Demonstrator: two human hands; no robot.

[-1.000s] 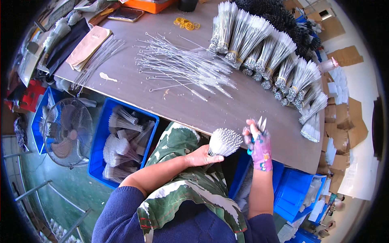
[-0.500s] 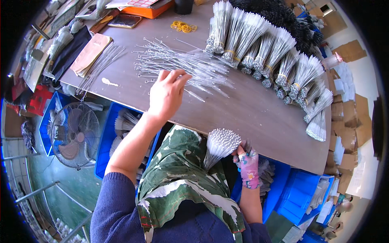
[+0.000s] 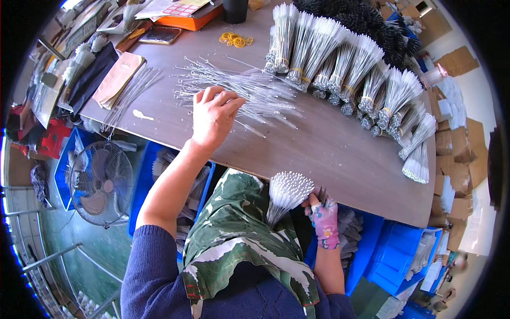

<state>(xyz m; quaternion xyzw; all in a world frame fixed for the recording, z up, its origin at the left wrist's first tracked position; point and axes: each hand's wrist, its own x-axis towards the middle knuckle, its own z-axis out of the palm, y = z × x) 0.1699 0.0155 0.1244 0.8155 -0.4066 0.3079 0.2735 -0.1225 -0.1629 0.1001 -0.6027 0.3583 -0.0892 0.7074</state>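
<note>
My left hand (image 3: 212, 116) lies on a loose pile of thin wire brushes (image 3: 249, 90) spread on the brown table (image 3: 329, 149), its fingers bent over the strands. My right hand (image 3: 322, 218), in a pink flowered glove, holds a bundle of white-tipped brushes (image 3: 287, 192) just below the table's near edge, over my lap. Small metal scissors seem to stick out of the same hand.
Tied brush bundles (image 3: 366, 80) fan along the table's far right. Yellow rubber bands (image 3: 236, 39) and an orange tray (image 3: 186, 15) lie at the back. Blue bins (image 3: 396, 255) stand under the table, a floor fan (image 3: 101, 183) at left, cardboard boxes (image 3: 457, 61) at right.
My left hand left the bundle and reached forward to the loose brush pile, settling on it. My right hand sank with the bundle from table height to below the near edge.
</note>
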